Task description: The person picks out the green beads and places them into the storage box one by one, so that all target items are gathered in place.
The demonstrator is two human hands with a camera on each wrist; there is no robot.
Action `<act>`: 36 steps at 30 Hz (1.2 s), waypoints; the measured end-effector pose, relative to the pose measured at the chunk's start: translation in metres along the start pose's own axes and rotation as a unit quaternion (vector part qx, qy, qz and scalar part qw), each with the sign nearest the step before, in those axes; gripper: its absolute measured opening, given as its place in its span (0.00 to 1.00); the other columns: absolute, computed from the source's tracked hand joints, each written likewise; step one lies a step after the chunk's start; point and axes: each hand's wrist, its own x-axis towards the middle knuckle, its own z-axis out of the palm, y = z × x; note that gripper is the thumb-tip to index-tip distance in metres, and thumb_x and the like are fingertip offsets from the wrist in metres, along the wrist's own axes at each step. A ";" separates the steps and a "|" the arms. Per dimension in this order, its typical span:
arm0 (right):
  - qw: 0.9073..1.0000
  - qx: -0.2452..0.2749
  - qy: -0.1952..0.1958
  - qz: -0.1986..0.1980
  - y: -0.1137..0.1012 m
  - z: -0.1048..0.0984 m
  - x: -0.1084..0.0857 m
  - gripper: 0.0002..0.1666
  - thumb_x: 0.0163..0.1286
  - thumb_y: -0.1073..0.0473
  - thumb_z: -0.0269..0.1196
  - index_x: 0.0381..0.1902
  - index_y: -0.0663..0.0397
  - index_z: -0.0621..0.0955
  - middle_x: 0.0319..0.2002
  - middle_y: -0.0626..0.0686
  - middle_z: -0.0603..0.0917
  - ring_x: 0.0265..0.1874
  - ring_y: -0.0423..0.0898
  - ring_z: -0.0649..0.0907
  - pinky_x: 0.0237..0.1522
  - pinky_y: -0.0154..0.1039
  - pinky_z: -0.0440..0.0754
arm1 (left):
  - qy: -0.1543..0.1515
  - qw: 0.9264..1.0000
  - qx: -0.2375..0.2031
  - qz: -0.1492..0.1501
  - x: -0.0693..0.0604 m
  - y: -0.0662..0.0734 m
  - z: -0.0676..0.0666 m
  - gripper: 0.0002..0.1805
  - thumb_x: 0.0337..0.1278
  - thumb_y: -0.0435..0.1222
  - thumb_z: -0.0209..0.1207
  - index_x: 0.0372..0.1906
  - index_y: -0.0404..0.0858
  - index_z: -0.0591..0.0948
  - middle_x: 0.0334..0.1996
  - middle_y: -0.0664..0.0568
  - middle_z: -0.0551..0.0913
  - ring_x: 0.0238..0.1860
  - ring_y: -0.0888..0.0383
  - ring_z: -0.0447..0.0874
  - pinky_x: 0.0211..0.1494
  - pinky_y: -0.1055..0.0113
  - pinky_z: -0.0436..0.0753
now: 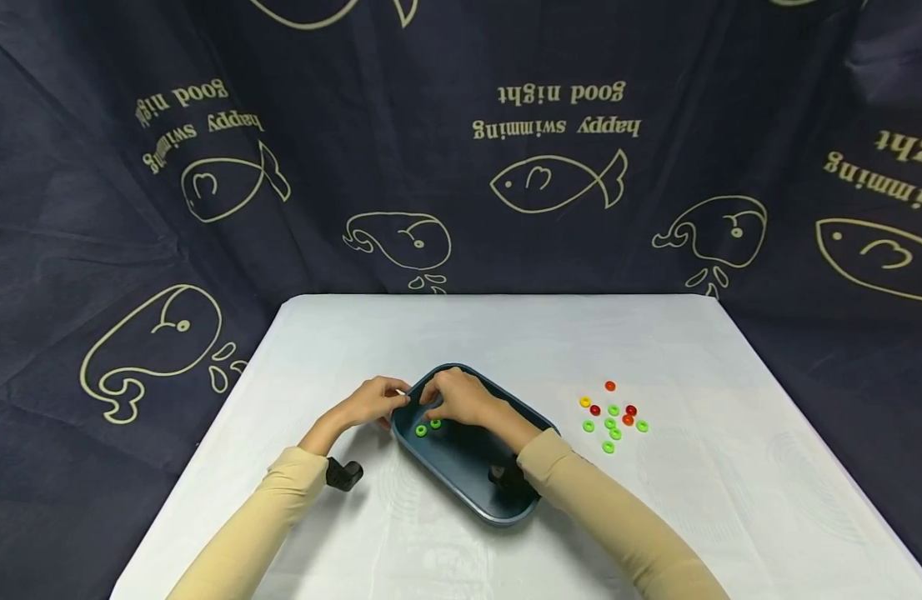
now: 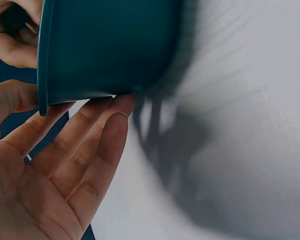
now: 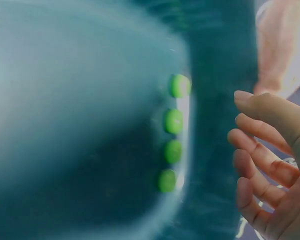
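Note:
A dark blue tray lies at a slant on the white table. My left hand grips its far-left corner; the left wrist view shows the thumb at the rim and the fingers of that hand against the outer wall. Over the same end of the tray is my right hand, its fingers loosely bent and nothing between them in the right wrist view. Several green rings form a row along the tray's end wall; two green rings show in the head view.
Right of the tray, loose green rings, red rings and a yellow ring lie scattered on the white table. A dark curtain with fish drawings hangs behind the table's far edge.

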 end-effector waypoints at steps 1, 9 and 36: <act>1.000 0.007 0.003 0.002 0.000 -0.004 -0.001 0.13 0.56 0.54 0.70 0.39 0.50 0.87 0.39 0.47 0.87 0.37 0.43 0.85 0.34 0.28 0.81 | 0.001 1.000 0.000 0.000 0.000 0.000 0.000 0.19 0.67 0.36 0.49 0.57 0.29 0.74 0.44 0.35 0.83 0.26 0.57 0.82 0.32 0.53 0.86; 0.999 0.019 0.044 -0.005 0.006 -0.038 -0.010 0.15 0.56 0.54 0.70 0.41 0.53 0.86 0.41 0.48 0.87 0.38 0.44 0.84 0.39 0.35 0.83 | 0.005 1.000 0.001 -0.003 0.001 0.001 0.001 0.19 0.66 0.36 0.50 0.57 0.28 0.75 0.43 0.35 0.83 0.26 0.57 0.82 0.31 0.53 0.86; 0.985 0.023 0.137 0.106 0.090 -0.111 -0.082 0.14 0.54 0.55 0.71 0.39 0.53 0.87 0.37 0.55 0.87 0.26 0.42 0.78 0.24 0.33 0.75 | 0.006 1.000 0.011 0.003 0.001 0.002 0.001 0.21 0.66 0.35 0.50 0.59 0.26 0.73 0.45 0.33 0.82 0.24 0.59 0.81 0.31 0.54 0.86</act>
